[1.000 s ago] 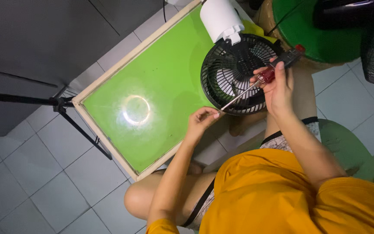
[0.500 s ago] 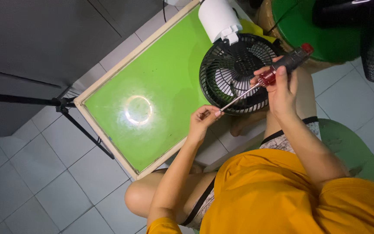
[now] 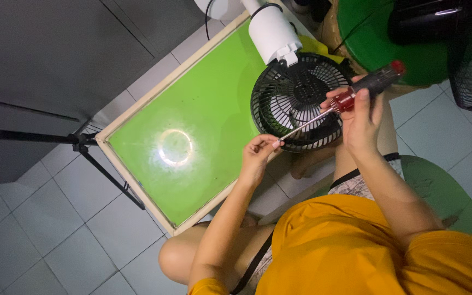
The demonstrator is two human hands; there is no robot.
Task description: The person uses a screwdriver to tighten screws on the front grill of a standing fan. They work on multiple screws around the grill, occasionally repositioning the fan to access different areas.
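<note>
Two hands work at a black fan grille (image 3: 296, 101) lying just beyond them: the right hand (image 3: 359, 117) grips a red-handled screwdriver (image 3: 350, 98), while the left hand (image 3: 258, 153) pinches its tip. A slip could jab those fingers. The grille sits at the green table's (image 3: 203, 109) edge, its mesh intact.

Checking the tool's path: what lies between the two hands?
In the head view, the screwdriver's metal shaft spans from right hand to left hand, over the black fan grille.
</note>
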